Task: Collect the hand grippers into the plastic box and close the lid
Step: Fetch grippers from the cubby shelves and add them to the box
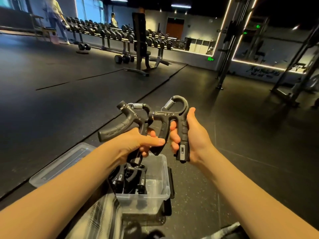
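Observation:
My left hand (138,144) is closed around a black hand gripper (119,126) whose free handle sticks out to the left. My right hand (191,137) grips a second black hand gripper (179,118), held upright with its spring on top. Both are raised above a clear plastic box (160,187) standing open on the floor between my arms. Several more black hand grippers (131,180) stand inside the box at its left side. The clear lid (58,166) lies flat on the floor left of the box, partly hidden by my left forearm.
Dark rubber gym floor all around. A weight bench (141,49) and loose dumbbells (124,58) stand ahead, with a long dumbbell rack (110,31) behind. Steel rack posts (227,49) rise at right. Two people stand far off at the back left. My plaid trouser legs (101,218) are below.

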